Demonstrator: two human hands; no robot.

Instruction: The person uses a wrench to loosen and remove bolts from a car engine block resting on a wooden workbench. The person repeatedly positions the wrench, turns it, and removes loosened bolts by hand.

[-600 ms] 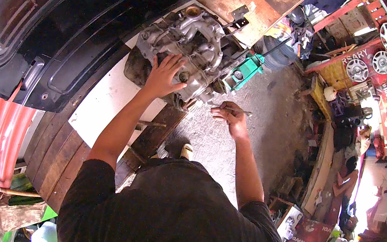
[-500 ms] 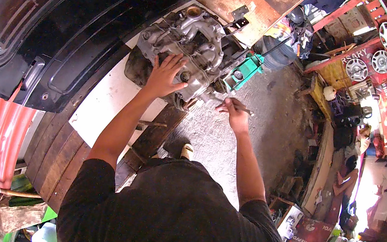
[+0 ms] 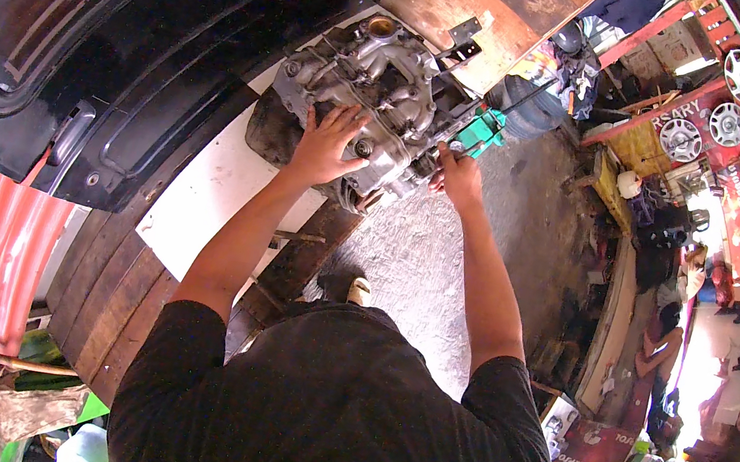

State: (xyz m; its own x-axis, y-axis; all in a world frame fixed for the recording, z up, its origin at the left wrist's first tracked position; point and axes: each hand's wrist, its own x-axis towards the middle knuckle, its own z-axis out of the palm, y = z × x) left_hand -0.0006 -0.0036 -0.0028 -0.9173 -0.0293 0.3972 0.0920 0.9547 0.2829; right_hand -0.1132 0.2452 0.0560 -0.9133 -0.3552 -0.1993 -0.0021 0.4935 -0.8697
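Note:
A grey metal engine (image 3: 391, 91) sits on the bench at upper centre, with a round opening at its far end. My left hand (image 3: 329, 144) lies on the engine's near side, fingers spread and palm down, holding nothing. At the engine's right side, my right hand (image 3: 461, 180) is closed around a slim, pen-like tool, which is mostly hidden now; its kind cannot be made out. The fingers are close to the engine's lower right end. A green metal part (image 3: 482, 131) shows just beyond my right hand.
A white board (image 3: 213, 193) lies under the engine on a wooden plank bench (image 3: 105, 306). A large black vehicle panel (image 3: 126, 70) stands at the left. Tyres (image 3: 532, 107) are stacked beyond the concrete floor (image 3: 522, 235). Another person (image 3: 660, 351) is at the far right.
My right hand has moved up toward the engine's right side with the slim tool, now covering part of the green piece. My left hand stays on the engine; the view has shifted slightly.

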